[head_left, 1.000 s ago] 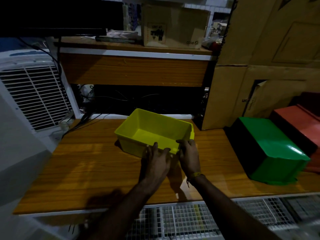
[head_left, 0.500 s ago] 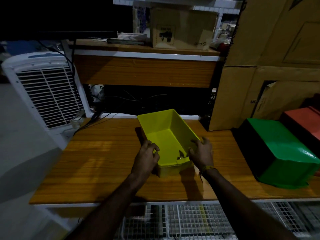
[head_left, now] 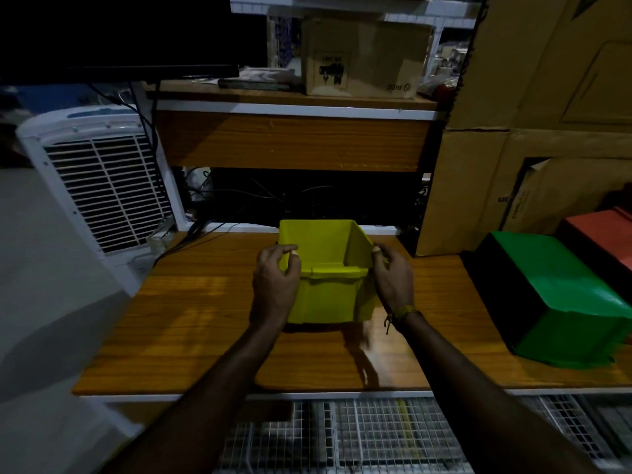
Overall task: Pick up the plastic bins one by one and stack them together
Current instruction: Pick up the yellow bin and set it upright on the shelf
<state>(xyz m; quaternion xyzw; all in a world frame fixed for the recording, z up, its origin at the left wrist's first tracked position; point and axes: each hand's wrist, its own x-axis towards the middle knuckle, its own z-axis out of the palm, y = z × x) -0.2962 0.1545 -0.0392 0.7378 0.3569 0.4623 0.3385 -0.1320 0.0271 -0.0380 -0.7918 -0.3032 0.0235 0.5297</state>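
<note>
A yellow plastic bin (head_left: 325, 289) stands upright, open side up, in the middle of the wooden table (head_left: 191, 323). My left hand (head_left: 275, 285) grips its left rim with the thumb over the edge. My right hand (head_left: 391, 280) grips the right rim the same way. A green bin (head_left: 561, 302) lies upside down at the right of the table. Behind it sits a red bin (head_left: 605, 237), also turned over, partly cut off by the frame edge.
A white air cooler (head_left: 99, 186) stands left of the table. Large cardboard boxes (head_left: 533, 131) fill the back right. A wooden shelf (head_left: 290, 142) with a carton hangs over the back of the table. A wire grid (head_left: 359, 436) lies below the front edge.
The yellow bin has been turned from lying at an angle to square with me, and it now sits a little higher in both hands, which moved up to its side rims.
</note>
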